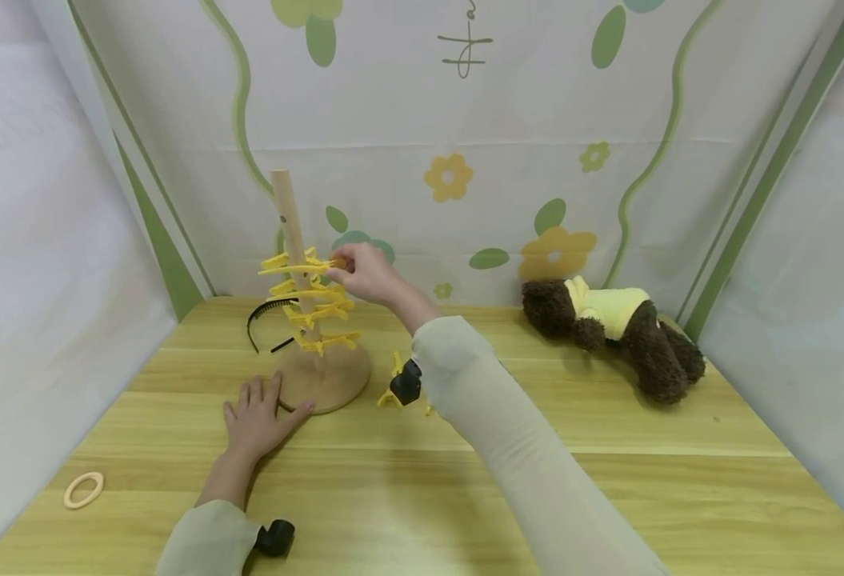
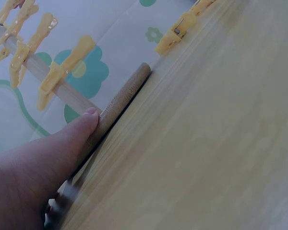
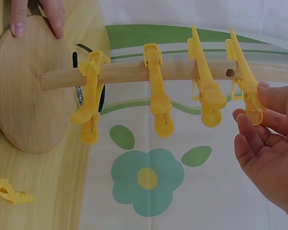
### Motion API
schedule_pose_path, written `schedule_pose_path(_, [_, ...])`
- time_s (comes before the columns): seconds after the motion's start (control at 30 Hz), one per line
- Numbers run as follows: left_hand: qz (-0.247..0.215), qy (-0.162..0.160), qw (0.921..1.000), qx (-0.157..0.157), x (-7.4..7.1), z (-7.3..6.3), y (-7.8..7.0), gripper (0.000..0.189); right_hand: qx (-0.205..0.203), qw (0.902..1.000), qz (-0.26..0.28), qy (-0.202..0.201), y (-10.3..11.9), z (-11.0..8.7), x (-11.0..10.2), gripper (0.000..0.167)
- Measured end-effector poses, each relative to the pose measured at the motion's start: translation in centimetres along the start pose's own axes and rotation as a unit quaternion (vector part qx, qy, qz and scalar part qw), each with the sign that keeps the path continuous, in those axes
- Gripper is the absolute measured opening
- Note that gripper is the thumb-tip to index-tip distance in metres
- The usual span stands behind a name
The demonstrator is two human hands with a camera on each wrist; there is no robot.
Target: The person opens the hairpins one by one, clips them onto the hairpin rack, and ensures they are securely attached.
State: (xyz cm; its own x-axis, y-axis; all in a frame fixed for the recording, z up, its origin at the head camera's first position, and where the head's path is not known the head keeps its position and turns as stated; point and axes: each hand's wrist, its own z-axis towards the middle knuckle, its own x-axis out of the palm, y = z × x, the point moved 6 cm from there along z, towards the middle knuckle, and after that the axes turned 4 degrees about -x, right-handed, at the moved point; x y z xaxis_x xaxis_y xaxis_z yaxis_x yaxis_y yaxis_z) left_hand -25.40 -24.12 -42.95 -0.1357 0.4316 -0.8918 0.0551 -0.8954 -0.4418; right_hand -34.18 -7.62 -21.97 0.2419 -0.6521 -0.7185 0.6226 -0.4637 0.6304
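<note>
A wooden stand has a round base [image 1: 331, 381] and an upright pole [image 1: 289, 220]. Several yellow plastic clips [image 3: 156, 91] grip the pole one above another. My right hand [image 1: 368, 274] pinches the handle end of the topmost yellow clip [image 3: 244, 72] between thumb and fingers, with that clip around the pole. Down at the base, my left hand [image 1: 254, 424] lies with its fingers spread, touching the near left rim. In the left wrist view its thumb [image 2: 84, 125] presses on the base's edge close to the pole's foot.
More yellow clips [image 1: 395, 378] lie right of the base, partly hidden by the right sleeve. Behind the stand is a black headband [image 1: 254, 318]. A wooden ring [image 1: 84, 490] lies at the front left. The brown plush toy [image 1: 612, 316] in yellow lies at the back right.
</note>
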Motion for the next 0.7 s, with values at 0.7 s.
schedule_pose_path(0.7, [-0.005,0.006,1.0,-0.002,0.0,-0.2,-0.1,0.09,-0.066,0.9954,0.034,-0.06,0.3,-3.8,-2.5,0.045])
